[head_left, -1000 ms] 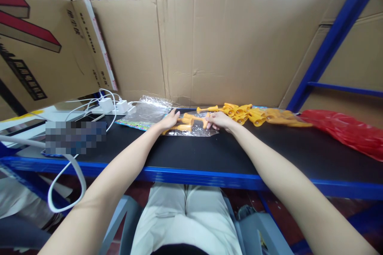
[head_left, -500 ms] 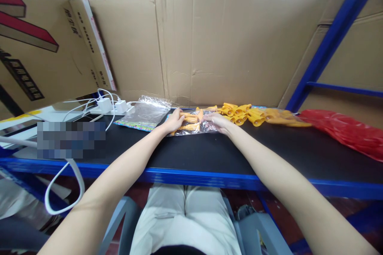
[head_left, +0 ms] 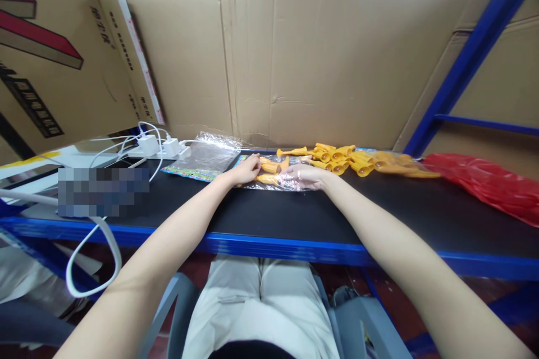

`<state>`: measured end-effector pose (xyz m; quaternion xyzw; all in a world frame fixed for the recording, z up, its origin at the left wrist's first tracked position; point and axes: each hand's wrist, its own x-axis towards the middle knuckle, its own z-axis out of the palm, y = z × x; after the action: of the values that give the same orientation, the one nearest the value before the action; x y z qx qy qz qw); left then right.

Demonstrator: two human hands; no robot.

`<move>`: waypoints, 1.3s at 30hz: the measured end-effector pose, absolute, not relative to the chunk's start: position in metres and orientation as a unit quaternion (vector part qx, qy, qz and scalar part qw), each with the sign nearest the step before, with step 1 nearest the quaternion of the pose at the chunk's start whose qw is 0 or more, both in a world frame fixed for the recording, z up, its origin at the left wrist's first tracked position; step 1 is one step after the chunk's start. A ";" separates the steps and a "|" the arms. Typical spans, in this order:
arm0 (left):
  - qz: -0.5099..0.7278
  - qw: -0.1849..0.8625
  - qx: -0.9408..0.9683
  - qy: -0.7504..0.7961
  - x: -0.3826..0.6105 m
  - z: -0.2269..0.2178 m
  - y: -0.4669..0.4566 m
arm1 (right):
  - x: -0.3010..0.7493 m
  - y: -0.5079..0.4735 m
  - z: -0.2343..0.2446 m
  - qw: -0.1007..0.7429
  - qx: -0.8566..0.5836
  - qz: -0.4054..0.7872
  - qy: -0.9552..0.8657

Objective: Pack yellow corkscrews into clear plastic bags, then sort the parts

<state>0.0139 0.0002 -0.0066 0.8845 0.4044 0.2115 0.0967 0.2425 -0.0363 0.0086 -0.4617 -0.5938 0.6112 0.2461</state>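
Observation:
A clear plastic bag (head_left: 273, 182) with orange plastic toy pieces (head_left: 269, 168) inside lies on the black shelf top (head_left: 295, 213). My left hand (head_left: 246, 170) has its fingers curled on the bag's left end and on the pieces in it. My right hand (head_left: 305, 176) lies on the bag's right end, fingers stretched leftward and pressing on the plastic. Just beyond my right hand is a loose heap of orange toy pieces (head_left: 341, 158).
A stack of clear bags with coloured headers (head_left: 204, 158) lies to the left. White chargers and cables (head_left: 154, 147) sit at the back left. A red plastic bag (head_left: 488, 182) lies at the right. Cardboard (head_left: 295, 61) walls the back; blue rack posts (head_left: 471, 50) stand right.
Both hands have shifted a little on the bag of orange pieces; the right hand has flattened onto its right end, and the bag lies lower and flatter on the shelf.

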 end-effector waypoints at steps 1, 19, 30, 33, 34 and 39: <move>0.215 0.094 0.884 0.404 0.014 -0.006 0.000 | 0.242 -0.039 0.011 0.236 -0.458 0.614 -0.598; 0.197 0.120 0.873 0.429 0.020 -0.002 -0.010 | 0.229 -0.047 0.017 0.242 -0.457 0.616 -0.594; 0.194 0.109 0.861 0.458 0.018 -0.009 -0.001 | 0.225 -0.042 0.012 0.305 -0.486 0.585 -0.573; 0.189 0.100 0.861 0.461 0.016 -0.012 0.004 | 0.227 -0.039 0.013 0.329 -0.483 0.576 -0.571; 0.187 0.097 0.861 0.464 0.015 -0.013 0.006 | 0.229 -0.037 0.013 0.347 -0.494 0.557 -0.570; 0.182 0.086 0.849 0.489 0.008 -0.013 0.010 | 0.258 -0.018 0.016 0.428 -0.640 0.222 -0.598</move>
<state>0.0077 0.0104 -0.0128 0.8490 0.4887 0.1817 0.0860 0.2580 -0.0183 0.0160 -0.6399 -0.5984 0.2219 0.4280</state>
